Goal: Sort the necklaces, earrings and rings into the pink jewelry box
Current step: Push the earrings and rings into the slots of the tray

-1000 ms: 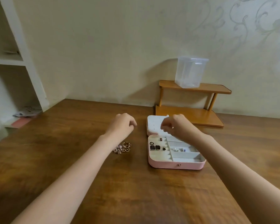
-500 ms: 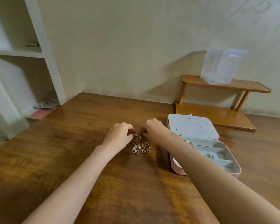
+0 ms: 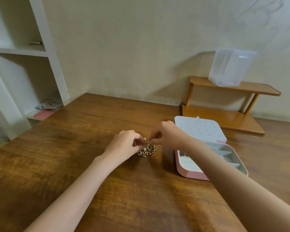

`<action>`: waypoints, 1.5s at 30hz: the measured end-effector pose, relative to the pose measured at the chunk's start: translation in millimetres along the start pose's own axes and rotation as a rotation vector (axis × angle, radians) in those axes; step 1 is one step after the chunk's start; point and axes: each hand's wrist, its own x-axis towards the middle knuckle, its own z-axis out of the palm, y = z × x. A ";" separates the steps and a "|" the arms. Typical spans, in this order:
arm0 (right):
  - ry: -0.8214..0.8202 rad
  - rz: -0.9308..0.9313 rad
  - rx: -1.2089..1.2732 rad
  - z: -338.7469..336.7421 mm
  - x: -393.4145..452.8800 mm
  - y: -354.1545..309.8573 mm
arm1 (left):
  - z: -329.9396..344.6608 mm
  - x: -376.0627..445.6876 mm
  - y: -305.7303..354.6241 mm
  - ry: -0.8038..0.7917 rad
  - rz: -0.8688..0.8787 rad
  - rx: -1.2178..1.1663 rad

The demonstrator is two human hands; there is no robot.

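- Head view: the right forearm crosses in front of the pink jewelry box (image 3: 189, 175), hiding much of its tray; the compartments that show look pale and mostly bare, with only a tiny speck near the left end that is too small to name.
- The box sits open on the tabletop (image 3: 74, 148), its white dotted lid panel (image 3: 199, 128) tilted back toward the wall.
- A small gold piece (image 3: 144, 139), perhaps an earring, is held above the tabletop between both hands; its shape is too small to tell for sure.
- The left hand (image 3: 124, 144) has its fingers curled and pinches the piece from the left.
- The right hand (image 3: 166, 136) is curled too, its fingertips at the same piece from the right.
- A jewelry pile (image 3: 146, 150) of gold bits and one pearl lies on the tabletop just below the hands, left of the box.
- A clear plastic container (image 3: 229, 67) stands on a wooden shelf rack (image 3: 224, 118) behind the box.
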 end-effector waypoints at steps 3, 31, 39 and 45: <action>-0.056 0.014 0.020 9.0 -2.5 -7.1 | 5.6 -1.5 6.1 -0.015 0.010 0.021; 0.045 0.158 0.446 -8.7 -17.8 3.8 | 0.3 -0.2 13.9 0.087 0.027 0.022; 0.260 0.247 0.454 -40.1 -31.3 7.7 | 9.1 14.7 81.9 0.286 -0.039 -0.092; 0.320 0.370 0.453 -56.2 -53.2 29.7 | 26.7 26.1 109.8 0.307 0.003 -0.092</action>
